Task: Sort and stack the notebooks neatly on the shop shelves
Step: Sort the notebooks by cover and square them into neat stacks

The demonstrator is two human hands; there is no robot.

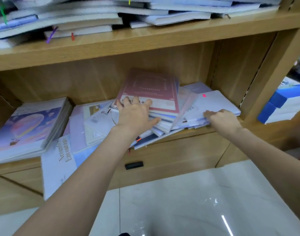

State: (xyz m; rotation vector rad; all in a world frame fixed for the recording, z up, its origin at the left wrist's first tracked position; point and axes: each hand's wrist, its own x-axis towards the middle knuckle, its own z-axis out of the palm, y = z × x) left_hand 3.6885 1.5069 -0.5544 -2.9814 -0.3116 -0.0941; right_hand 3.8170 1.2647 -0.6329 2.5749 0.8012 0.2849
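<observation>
A loose, fanned pile of notebooks lies on the lower wooden shelf (188, 133). On top is a pink notebook (151, 89), tilted. My left hand (135, 113) rests on its near edge with fingers spread, thumb against the side of the small stack beneath. My right hand (220, 119) grips the front edge of a pale blue-white notebook (214, 103) with a pink sticker, fingers curled over it. A neat stack with a purple balloon cover (28, 126) sits at the left. A large pale notebook (59, 164) printed "Encourage" hangs over the shelf's front edge.
The upper shelf (145, 38) holds untidy piles of white and blue notebooks with coloured ribbons. Blue and white boxes (282, 103) stand on the neighbouring shelf at right. Below is a cabinet front with a black handle (134, 165) and a glossy tiled floor.
</observation>
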